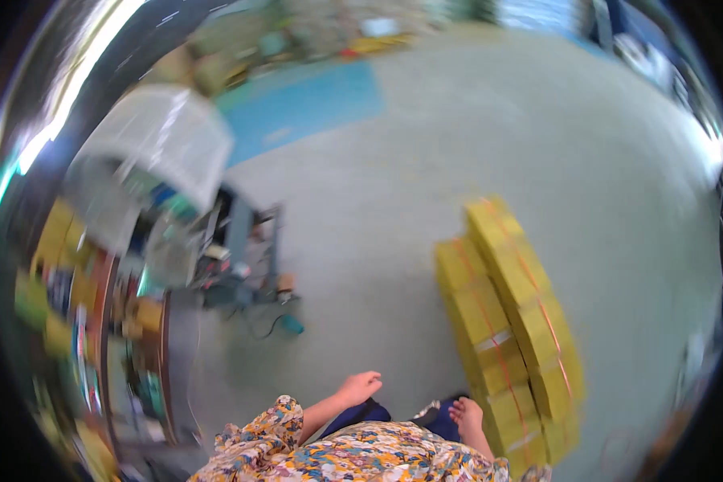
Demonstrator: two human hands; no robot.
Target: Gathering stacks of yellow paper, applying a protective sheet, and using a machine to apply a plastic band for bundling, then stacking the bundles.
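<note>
Both my hands hang low in front of my body, over dark blue trousers, and no object shows in either. My left hand (361, 388) is loosely open, its fingers slightly bent toward the right. My right hand (467, 415) is also loosely open, with relaxed fingers a little apart. Just right of it runs a long double row of yellow cardboard boxes (530, 333), tied with red-orange strap. A gap seems to remain between hand and boxes, though depth is hard to judge.
To the left stands a dark metal workstand (237, 245) with small items and a cable on the grey floor (361, 241). A large whitish hood-like cover (165, 132) rises behind it. Shelves (104, 345) with boxes line the far left. A blue floor patch (313, 104) lies ahead.
</note>
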